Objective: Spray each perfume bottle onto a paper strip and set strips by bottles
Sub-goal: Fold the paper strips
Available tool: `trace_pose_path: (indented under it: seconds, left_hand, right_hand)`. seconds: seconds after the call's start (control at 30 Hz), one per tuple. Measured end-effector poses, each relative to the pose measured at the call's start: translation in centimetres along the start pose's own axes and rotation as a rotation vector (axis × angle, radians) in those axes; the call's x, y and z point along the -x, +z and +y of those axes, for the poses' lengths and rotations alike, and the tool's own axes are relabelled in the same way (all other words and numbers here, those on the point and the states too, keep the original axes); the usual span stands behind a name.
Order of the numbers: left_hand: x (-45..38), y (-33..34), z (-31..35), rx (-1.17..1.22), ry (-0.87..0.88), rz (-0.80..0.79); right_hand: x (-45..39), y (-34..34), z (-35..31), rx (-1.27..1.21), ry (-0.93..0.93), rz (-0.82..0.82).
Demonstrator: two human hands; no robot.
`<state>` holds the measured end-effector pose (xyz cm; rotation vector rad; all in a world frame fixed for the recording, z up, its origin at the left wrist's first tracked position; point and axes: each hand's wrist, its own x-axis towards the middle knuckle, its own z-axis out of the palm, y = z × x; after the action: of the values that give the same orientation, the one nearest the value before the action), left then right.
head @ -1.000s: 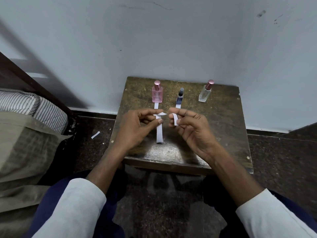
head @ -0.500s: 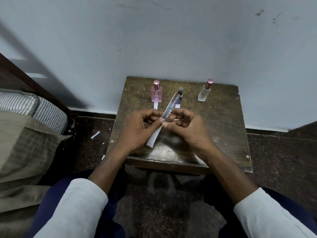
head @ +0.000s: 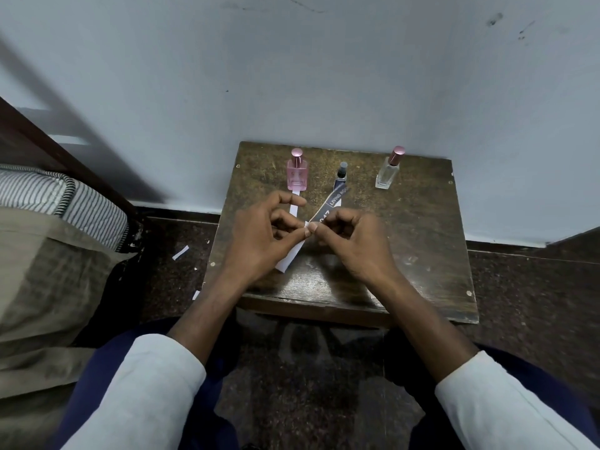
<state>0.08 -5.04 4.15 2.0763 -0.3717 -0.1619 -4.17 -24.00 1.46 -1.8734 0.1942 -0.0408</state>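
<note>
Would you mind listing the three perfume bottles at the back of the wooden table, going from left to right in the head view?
pink bottle → dark slim bottle → clear bottle

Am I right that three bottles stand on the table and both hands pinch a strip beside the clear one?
Not quite: in the head view both hands pinch the strip before the dark bottle, not the clear bottle. Three bottles do stand on the table.

A dark wooden table (head: 422,241) bears three perfume bottles (head: 296,174) and a paper strip (head: 294,209).
</note>
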Motion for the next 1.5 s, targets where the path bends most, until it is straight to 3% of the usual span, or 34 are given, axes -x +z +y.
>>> trace_pose_path:
  seconds: [0.17, 0.37, 0.4, 0.5, 0.57, 0.7, 0.83, 1.27, 1.5]
  left_hand:
    - [0.1, -0.2, 0.1, -0.025, 0.013, -0.015]
    - [0.1, -0.2, -0.3, -0.006, 0.029, -0.039]
    - [0.1, -0.2, -0.4, 0.002, 0.028, -0.045]
    - [0.0, -0.2, -0.7, 0.012, 0.019, -0.047]
    - [-0.1, -0.4, -1.1, 0.046, -0.037, 0.002]
    - [-0.6, -1.2, -1.9, 0.126, -0.145, 0.12]
    - [-0.6, -1.2, -2.5, 0.071, -0.197, 0.17]
    - [-0.5, -1.3, -4.8, -0.149, -0.209, 0.084]
    - [-0.6, -1.5, -5.4, -0.271, -0.163, 0.08]
  right_hand:
    - [0.2, -0.3, -0.8, 0.245, -0.217, 0.029]
    - [0.2, -0.1, -1.2, 0.289, -0.256, 0.007]
    - [0.1, -0.2, -1.2, 0.279, -0.222, 0.05]
    - [-1.1, -2.3, -1.1, 0.186, 0.099, 0.434]
    - [-1.4, -4.0, -0.8, 0.182, 0.162, 0.537]
    - [-0.5, -3.1, -1.3, 0.175, 0.063, 0.344]
    - [-0.6, -2.0, -0.9, 0.211, -0.091, 0.288]
    - [0.7, -0.1, -1.1, 0.223, -0.263, 0.113]
    - [0.5, 0.0, -0.5, 0.351, -0.292, 0.12]
